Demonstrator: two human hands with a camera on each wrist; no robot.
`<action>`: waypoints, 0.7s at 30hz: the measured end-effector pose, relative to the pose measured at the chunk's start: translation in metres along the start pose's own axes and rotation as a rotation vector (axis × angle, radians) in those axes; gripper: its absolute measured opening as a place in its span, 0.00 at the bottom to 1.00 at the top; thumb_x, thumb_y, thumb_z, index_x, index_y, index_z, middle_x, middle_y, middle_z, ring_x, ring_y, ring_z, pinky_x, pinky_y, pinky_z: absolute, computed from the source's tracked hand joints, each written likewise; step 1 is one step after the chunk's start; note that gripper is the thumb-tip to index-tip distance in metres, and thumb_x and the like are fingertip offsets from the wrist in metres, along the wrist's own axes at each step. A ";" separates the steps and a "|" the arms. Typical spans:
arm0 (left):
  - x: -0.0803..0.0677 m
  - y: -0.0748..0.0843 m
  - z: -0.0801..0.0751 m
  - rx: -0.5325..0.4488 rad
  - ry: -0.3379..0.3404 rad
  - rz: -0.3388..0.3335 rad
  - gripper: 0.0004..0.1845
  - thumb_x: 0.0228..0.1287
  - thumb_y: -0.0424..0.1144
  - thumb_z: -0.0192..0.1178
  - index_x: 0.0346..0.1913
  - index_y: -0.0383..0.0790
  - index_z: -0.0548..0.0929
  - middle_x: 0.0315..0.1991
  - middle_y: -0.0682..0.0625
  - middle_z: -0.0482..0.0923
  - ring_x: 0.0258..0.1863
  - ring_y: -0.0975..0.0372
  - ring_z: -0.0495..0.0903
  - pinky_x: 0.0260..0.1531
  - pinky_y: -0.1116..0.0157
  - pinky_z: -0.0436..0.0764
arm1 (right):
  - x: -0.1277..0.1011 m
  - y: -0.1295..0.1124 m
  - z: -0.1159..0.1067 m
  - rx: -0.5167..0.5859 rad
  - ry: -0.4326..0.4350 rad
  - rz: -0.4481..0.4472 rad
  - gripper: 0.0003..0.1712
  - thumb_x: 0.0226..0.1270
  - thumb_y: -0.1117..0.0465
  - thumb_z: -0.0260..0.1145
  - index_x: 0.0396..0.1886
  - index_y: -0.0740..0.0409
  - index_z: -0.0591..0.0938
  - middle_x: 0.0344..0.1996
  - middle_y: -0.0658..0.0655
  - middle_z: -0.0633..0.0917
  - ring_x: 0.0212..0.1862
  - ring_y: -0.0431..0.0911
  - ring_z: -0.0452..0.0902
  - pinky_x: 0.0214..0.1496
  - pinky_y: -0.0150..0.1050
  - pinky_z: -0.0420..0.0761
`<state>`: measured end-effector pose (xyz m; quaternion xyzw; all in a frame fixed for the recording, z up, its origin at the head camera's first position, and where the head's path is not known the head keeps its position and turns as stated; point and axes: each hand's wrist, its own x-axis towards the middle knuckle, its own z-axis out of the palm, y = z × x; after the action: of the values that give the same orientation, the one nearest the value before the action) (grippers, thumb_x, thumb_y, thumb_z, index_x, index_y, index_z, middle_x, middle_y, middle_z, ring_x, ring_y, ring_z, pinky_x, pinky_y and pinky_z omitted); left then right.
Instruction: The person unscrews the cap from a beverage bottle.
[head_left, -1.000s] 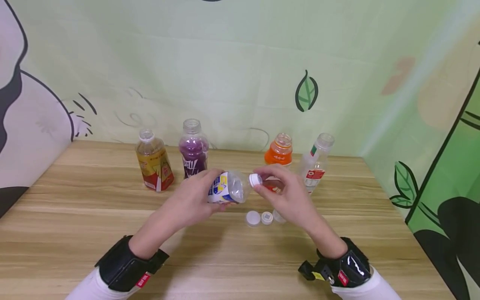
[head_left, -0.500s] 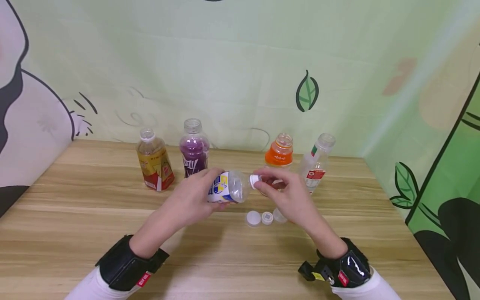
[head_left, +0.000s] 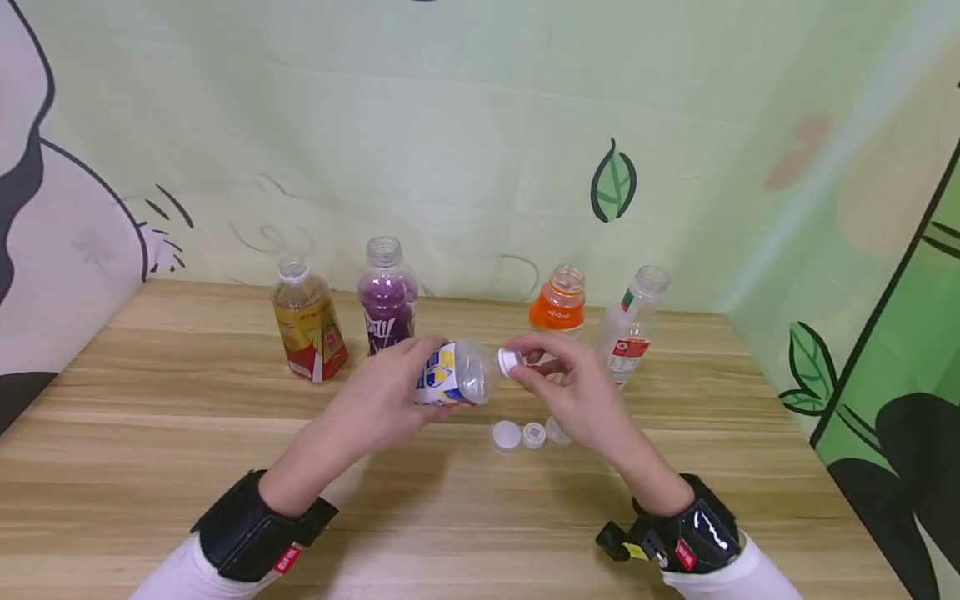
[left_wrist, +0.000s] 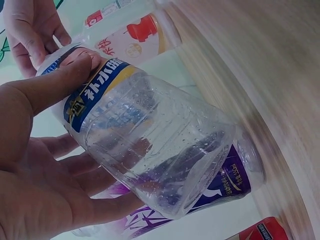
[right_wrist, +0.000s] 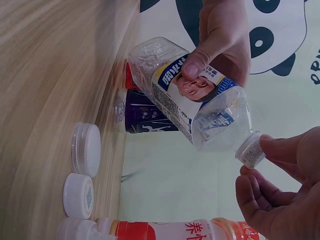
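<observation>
Wood-grain tabletop [head_left: 187,467] fills the lower frame under a pale green wall. At centre, I see my left hand [head_left: 390,396] wrapped around a clear water bottle [head_left: 457,373] held sideways above the table, while my right hand [head_left: 573,392] pinches its white cap [head_left: 509,360]. Three loose caps [head_left: 532,434] lie just below; four uncapped bottles [head_left: 386,293] stand behind.

Clear empty bottle [head_left: 456,374], blue-yellow label, held sideways above table; left hand [head_left: 390,398] grips its body. White cap [head_left: 510,361] on neck, pinched by right hand [head_left: 581,396] fingertips.
</observation>
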<state>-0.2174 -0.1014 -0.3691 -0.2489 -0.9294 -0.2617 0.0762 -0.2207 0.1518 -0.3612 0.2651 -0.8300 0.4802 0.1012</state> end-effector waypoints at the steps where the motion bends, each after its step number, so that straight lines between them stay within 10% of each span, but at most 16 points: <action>1: 0.000 0.000 0.000 0.000 0.000 0.001 0.41 0.50 0.41 0.82 0.66 0.35 0.75 0.52 0.42 0.82 0.45 0.52 0.82 0.46 0.52 0.84 | 0.000 0.000 0.000 0.001 -0.002 -0.006 0.16 0.64 0.70 0.74 0.51 0.58 0.88 0.41 0.51 0.86 0.43 0.47 0.79 0.45 0.42 0.86; 21: 0.000 0.002 0.001 -0.005 -0.012 -0.024 0.40 0.52 0.43 0.82 0.67 0.38 0.75 0.52 0.43 0.82 0.44 0.53 0.82 0.45 0.52 0.84 | 0.002 0.002 0.003 -0.077 0.019 0.038 0.13 0.67 0.63 0.75 0.51 0.58 0.87 0.38 0.51 0.85 0.41 0.45 0.80 0.39 0.39 0.85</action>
<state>-0.2166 -0.0995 -0.3690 -0.2396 -0.9321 -0.2632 0.0669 -0.2228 0.1496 -0.3629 0.2408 -0.8517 0.4522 0.1099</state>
